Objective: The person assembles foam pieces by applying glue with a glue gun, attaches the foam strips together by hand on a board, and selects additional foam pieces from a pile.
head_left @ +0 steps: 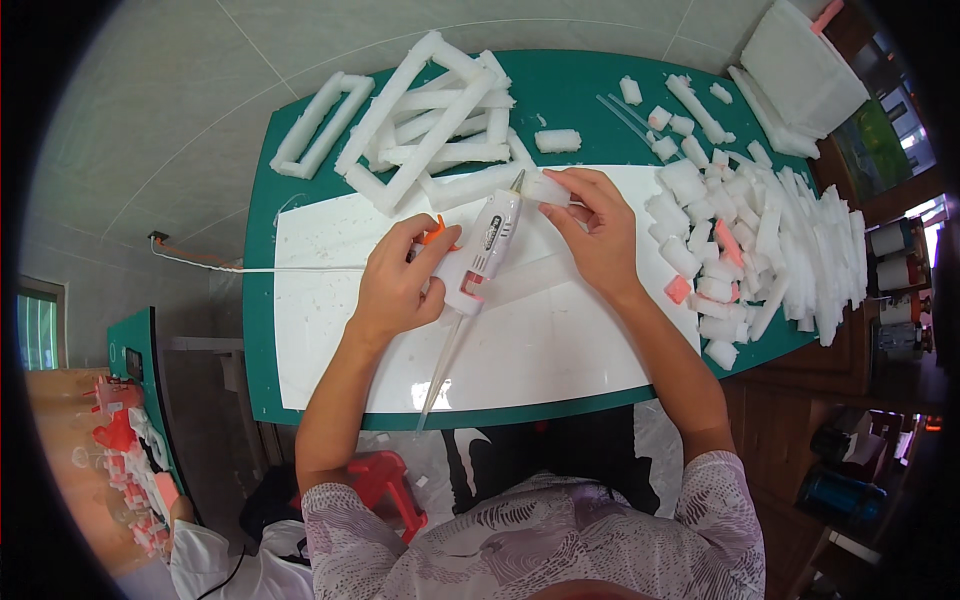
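Note:
My left hand (400,280) is closed around the handle of a white hot glue gun (487,250) with an orange trigger. A long clear glue stick (440,370) sticks out of its back end toward me. Between the fingertips of my right hand (595,225) is a short white foam piece (546,188). The gun's metal nozzle points up beside the left end of that piece; whether they touch I cannot tell. Under the gun and right hand, a long pale foam strip (520,280) lies on the white board (330,340).
White foam frames (430,120) are stacked at the far side of the green table (570,85). Loose foam blocks (720,215), a few pinkish, and long strips (815,250) heap up on the right. A white cord (300,269) runs leftward. A red stool (385,485) stands below.

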The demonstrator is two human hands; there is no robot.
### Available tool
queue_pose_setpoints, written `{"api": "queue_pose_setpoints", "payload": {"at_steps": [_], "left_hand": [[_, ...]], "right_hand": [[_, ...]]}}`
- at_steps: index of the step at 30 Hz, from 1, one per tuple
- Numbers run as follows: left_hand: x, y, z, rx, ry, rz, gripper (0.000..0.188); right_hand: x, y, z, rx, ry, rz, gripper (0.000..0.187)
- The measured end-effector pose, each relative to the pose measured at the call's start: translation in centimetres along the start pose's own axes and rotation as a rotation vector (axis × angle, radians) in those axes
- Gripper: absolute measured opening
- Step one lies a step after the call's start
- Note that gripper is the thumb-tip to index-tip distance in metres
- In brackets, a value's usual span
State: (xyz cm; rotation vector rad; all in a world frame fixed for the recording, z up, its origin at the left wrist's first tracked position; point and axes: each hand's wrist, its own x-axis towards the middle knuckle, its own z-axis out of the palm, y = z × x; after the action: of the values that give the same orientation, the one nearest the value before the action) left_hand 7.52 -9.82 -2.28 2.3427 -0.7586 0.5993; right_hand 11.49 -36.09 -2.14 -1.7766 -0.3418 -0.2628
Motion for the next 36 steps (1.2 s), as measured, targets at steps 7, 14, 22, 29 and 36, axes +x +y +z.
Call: {"api": "queue_pose_setpoints", "payload": {"at_steps": [7,14,22,29,36], "left_hand": [[-0.22,0.00,0.07,0.048,0.016,0.036,0.053],[-0.14,0.08,0.26,0.045,0.026,0.050,0.053],[-0.18,0.08,0.10,0.065,0.033,0.059,0.054],[-0.38,0.04,-0.05,0.070,0.034,0.069,0.053],[-0.17,0.21,0.55,0.064,0.035,0.073,0.054]], "right_hand": [[-0.14,-0.25,0.08,0.011,-0.001,0.004,0.040],[-0.11,0.15,0.23,0.010,0.031,-0.020,0.037],[-0.06,0.02,0.43,0.030,0.056,-0.039,0.035],[-0.18,-0.12,0.49,0.037,-0.007,-0.002,0.040],[-0.18,0.28,0.08,0.024,0.061,-0.049,0.036]]}}
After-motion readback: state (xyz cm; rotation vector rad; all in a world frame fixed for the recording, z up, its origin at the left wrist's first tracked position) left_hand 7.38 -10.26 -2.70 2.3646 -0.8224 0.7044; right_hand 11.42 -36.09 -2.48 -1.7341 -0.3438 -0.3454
